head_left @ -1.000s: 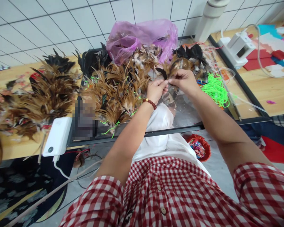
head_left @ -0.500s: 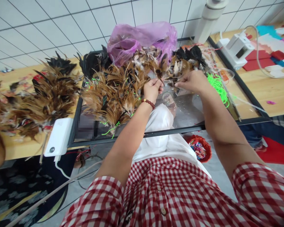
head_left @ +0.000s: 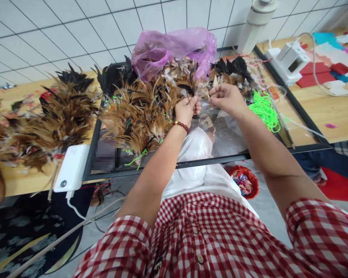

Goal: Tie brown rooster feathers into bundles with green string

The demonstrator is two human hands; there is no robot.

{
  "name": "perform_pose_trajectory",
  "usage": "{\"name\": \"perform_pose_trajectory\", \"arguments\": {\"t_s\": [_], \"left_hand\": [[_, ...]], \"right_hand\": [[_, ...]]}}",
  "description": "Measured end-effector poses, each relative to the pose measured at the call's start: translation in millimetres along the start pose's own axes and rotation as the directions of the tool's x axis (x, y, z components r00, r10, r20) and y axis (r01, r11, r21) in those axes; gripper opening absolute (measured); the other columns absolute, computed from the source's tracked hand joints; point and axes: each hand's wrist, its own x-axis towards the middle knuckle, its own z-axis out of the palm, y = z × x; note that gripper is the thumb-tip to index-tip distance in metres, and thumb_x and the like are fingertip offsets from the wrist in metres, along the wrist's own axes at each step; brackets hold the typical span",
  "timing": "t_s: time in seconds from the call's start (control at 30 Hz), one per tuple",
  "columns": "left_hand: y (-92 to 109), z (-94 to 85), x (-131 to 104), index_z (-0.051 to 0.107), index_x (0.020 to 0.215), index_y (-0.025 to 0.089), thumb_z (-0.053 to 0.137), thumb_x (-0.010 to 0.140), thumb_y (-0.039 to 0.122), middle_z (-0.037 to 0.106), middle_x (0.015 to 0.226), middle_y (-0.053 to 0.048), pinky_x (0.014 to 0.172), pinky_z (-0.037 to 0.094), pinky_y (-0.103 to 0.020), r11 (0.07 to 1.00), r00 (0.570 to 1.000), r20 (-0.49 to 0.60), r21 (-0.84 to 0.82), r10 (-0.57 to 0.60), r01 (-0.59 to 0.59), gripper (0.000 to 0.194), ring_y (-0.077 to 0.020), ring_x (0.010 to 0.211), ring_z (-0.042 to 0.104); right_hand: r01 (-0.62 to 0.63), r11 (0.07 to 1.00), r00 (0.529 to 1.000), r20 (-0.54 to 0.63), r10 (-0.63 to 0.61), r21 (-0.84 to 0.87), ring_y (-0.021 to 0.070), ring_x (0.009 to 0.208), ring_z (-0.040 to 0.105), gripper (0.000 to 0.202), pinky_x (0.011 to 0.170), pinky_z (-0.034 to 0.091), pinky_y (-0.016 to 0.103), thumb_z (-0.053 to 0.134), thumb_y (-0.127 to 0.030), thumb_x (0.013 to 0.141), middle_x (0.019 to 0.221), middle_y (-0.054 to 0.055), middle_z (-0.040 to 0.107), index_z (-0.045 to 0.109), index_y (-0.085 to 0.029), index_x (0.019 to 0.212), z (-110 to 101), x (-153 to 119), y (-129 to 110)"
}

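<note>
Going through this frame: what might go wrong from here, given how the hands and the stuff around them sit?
1. The dark feather shows only a thin pinch in the left hand; a loose grip might let it slip into the brown feathers.
2. The green cord lies tangled near the right forearm, which might drag it.
3. The white power bank sits at the table's front edge; a tugged cable could pull it off.

Small craft workshop, by the look of it: wooden worktable (head_left: 336, 110) along a white tiled wall (head_left: 75, 42), heaped with bunched brown feathers (head_left: 142, 112) at left and centre; bright green cord (head_left: 264, 110) right of them; coloured sheets (head_left: 315, 78) and a power strip (head_left: 282, 67) at far right; red container (head_left: 253, 186) of colourful bits below the near edge.
</note>
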Motion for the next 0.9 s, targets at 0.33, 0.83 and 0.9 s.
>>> {"name": "perform_pose_trajectory", "arguments": {"t_s": [0.33,0.83,0.9], "left_hand": [[2.8,-0.6,-11.9,0.069,0.084,0.016,0.084,0.084,0.039,0.077,0.077,-0.003,0.071,0.056,-0.017,0.998,0.989,0.14,0.023,-0.052,0.05,0.027,-0.0103,0.076,0.076],[1.1,1.7,-11.8,0.062,0.07,0.015,0.073,0.093,0.018,0.058,0.056,0.005,0.05,0.04,-0.013,0.995,0.982,0.174,0.077,-0.077,0.064,0.026,-0.0012,0.046,0.05],[2.0,1.1,-11.3,0.065,0.077,0.016,0.074,0.093,0.023,0.061,0.06,0.005,0.056,0.045,-0.013,0.997,0.989,0.129,0.024,-0.078,0.075,0.02,-0.0018,0.051,0.055]], "right_hand": [[-0.054,0.966,0.999,0.012,0.052,0.252,0.0166,0.069,0.065,0.036,0.058,0.051,0.029,0.085,-0.053,0.071,0.073,0.001,0.068,0.065,-0.023,0.075,10.0,2.7,7.3],[-0.022,0.982,0.998,-0.047,0.031,0.185,0.0167,0.063,0.054,0.034,0.061,0.048,0.033,0.068,-0.059,0.084,0.068,0.002,0.059,0.065,-0.025,0.082,11.2,6.6,11.7],[-0.017,0.988,0.998,-0.063,0.027,0.154,0.0175,0.065,0.056,0.036,0.063,0.05,0.034,0.065,-0.062,0.087,0.07,0.002,0.061,0.067,-0.026,0.085,7.6,8.2,11.1]]}}
